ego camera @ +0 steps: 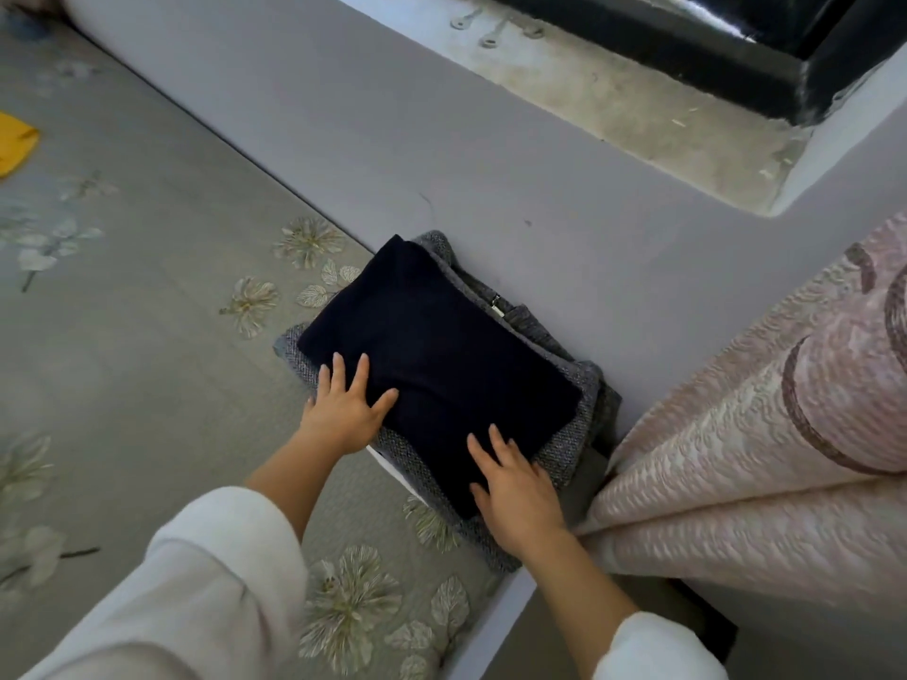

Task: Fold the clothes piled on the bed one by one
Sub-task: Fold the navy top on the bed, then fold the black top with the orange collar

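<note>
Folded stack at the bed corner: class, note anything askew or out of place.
The grey knit garment under the navy garment overhangs the edge of the bed beside the curtain, so the stack might slip. The left hand and right hand rest flat on it.

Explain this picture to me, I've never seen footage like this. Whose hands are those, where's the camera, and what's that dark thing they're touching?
There is no machine here. One camera sits on a person's head and looks down at their own two hands. The left hand and the right hand lie flat, fingers straight, on a folded dark navy garment. Nothing is gripped; they only press on it. That garment sits on top of a folded grey knit garment, and the stack is at the corner of the bed, which has a flowered cover, right beside a grey wall. A pink patterned curtain is on the right, and a yellow cloth shows at the far left edge.
</note>
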Demonstrator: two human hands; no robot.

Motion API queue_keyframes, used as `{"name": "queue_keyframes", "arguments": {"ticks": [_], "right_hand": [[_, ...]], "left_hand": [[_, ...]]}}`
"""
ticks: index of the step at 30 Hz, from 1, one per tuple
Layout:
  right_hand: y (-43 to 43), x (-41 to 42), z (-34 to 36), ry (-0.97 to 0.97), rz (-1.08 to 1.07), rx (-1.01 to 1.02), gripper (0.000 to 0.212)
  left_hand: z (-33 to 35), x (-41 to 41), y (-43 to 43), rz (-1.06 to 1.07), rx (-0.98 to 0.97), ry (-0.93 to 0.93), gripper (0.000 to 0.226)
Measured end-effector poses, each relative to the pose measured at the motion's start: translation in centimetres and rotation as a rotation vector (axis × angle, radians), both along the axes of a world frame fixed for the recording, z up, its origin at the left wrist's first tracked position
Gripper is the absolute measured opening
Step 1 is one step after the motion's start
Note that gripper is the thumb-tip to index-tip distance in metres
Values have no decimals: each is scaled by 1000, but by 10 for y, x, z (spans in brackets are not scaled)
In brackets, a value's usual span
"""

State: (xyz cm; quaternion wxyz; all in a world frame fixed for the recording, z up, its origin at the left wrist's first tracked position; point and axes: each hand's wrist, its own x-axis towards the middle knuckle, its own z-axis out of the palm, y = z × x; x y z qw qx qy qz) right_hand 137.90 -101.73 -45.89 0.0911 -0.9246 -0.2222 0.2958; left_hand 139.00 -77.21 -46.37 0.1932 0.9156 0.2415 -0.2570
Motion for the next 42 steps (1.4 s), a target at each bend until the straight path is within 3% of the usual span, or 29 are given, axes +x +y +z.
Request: {"name": "queue_keyframes", "arguments": {"ticks": [3,6,9,14,23,33,42], "right_hand": [[5,6,16,38,13,-60,64],[13,3,38,-17,20,-79,59],[30,-21,59,-126,92,-10,53],[74,-97,83,-109,273,46,45],[178,-302,108,-20,708,58,51],[260,-570,143,-11,1142,161,59],[340,-779,148,-2,1481,192,67]], "left_hand": [[17,-4,4,-1,-66,40,83],[36,-33,-7,53,-119,-78,78],[54,-92,-24,174,-169,-197,69],[83,-217,-31,397,-165,-155,60],[130,-472,12,862,-79,-222,51],[167,-778,17,1220,111,-290,48],[177,-976,35,1443,200,-252,50]]}}
